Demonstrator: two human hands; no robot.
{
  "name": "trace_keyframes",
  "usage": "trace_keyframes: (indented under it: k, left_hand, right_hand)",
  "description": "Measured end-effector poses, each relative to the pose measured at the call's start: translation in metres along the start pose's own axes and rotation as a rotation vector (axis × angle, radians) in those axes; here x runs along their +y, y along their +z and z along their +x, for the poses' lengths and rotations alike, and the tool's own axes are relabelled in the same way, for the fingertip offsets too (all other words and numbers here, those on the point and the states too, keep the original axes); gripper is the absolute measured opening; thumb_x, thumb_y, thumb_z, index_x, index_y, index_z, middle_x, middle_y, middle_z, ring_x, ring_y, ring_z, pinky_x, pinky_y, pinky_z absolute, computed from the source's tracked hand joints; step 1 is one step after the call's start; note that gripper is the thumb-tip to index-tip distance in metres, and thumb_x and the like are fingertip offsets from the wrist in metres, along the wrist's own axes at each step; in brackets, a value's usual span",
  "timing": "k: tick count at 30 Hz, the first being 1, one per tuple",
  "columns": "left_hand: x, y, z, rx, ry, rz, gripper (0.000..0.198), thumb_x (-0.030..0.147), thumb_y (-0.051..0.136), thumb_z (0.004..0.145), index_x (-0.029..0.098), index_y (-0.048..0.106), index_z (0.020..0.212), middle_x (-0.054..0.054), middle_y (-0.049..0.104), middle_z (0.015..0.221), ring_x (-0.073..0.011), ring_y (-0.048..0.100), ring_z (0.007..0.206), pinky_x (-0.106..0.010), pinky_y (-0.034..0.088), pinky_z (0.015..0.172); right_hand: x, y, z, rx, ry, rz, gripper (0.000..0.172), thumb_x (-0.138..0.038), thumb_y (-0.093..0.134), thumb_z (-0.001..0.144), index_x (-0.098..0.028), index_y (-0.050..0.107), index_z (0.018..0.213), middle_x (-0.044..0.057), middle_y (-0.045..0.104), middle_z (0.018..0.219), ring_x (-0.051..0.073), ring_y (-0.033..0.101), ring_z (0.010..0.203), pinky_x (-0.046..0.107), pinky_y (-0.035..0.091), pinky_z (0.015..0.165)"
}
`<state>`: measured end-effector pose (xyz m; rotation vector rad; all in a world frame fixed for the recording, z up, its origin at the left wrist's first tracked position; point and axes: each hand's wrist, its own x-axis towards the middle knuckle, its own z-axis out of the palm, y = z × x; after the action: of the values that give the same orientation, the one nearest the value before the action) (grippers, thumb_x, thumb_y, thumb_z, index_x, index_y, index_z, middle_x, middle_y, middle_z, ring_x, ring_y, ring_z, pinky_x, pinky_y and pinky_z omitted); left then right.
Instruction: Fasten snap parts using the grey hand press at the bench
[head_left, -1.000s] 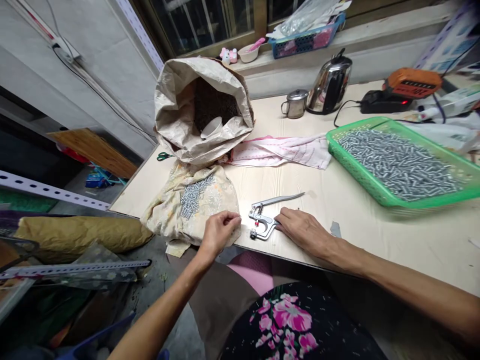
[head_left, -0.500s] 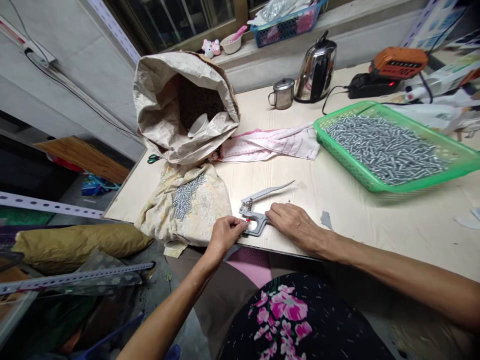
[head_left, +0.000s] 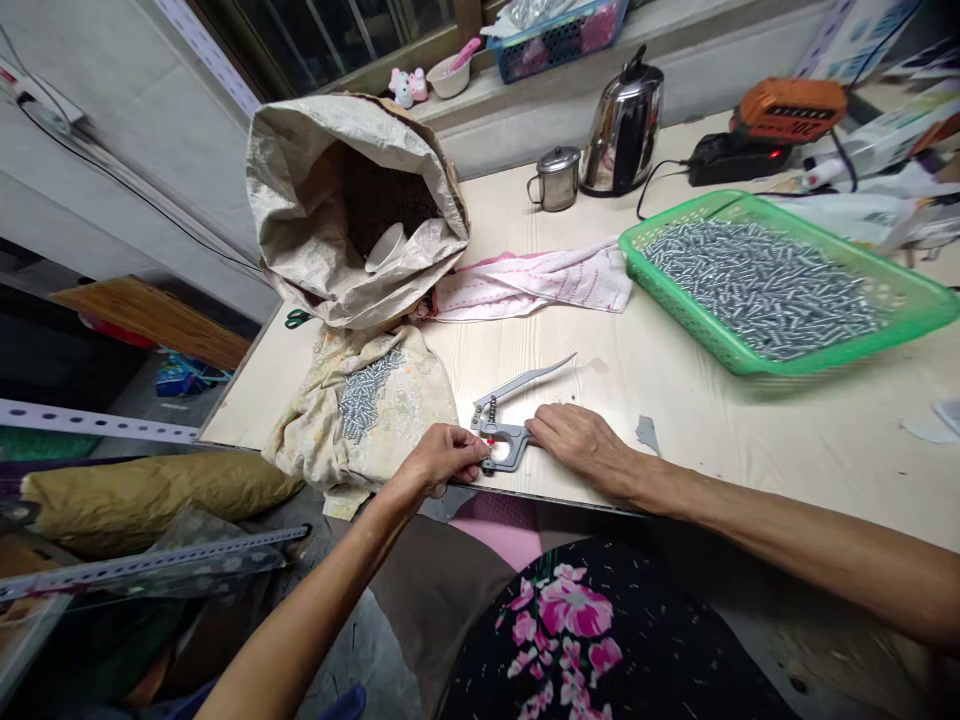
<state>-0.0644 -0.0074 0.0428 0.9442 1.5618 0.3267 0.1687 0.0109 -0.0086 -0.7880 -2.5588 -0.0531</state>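
A grey metal press plier [head_left: 508,428] lies near the table's front edge, its upper handle raised toward the back right. My left hand [head_left: 441,459] is pinched closed at the plier's jaw, holding something too small to make out. My right hand [head_left: 577,447] rests on the table with its fingertips on the plier's lower handle. Just left of my left hand lies a pale patterned cloth [head_left: 390,420] with a small heap of silver metal pieces [head_left: 360,394] on it.
A crumpled paper sack [head_left: 315,215] with a white cup inside stands behind the cloth. A green basket [head_left: 817,355] full of silver metal pieces sits at right. A pink-white towel [head_left: 536,285], steel kettle [head_left: 622,125], lidded mug [head_left: 556,180], orange charger [head_left: 791,108] and green scissors [head_left: 298,318] lie further back.
My left hand moved right from the cloth to the plier's jaw and stays pinched there. My right hand stayed at the plier's handle. The camera view shifted a little.
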Motion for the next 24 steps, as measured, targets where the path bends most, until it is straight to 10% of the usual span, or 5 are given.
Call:
trace_keyframes:
  k: [13, 24]
  left_hand:
    - [-0.002, 0.009, -0.004, 0.111, 0.162, 0.172, 0.017, 0.026, 0.072, 0.076, 0.013, 0.064, 0.069, 0.003, 0.058, 0.051, -0.0075, 0.052, 0.044, -0.018, 0.043, 0.048]
    - [0.005, 0.009, 0.004, 0.083, -0.005, 0.163, 0.022, 0.027, 0.070, 0.080, 0.013, 0.060, 0.065, 0.005, 0.052, 0.042, -0.0055, 0.044, 0.036, -0.017, 0.035, 0.042]
  right_hand:
    - [0.005, 0.004, -0.002, 0.068, -0.027, -0.054, 0.029, -0.007, 0.035, 0.100, -0.017, 0.055, 0.082, 0.003, 0.052, 0.076, 0.018, 0.042, 0.068, 0.032, 0.030, 0.064]
    - [0.017, -0.009, 0.009, -0.203, 0.066, 0.086, 0.021, -0.028, 0.046, 0.101, -0.017, 0.062, 0.095, 0.009, 0.061, 0.097, 0.020, 0.050, 0.084, 0.033, 0.036, 0.072]
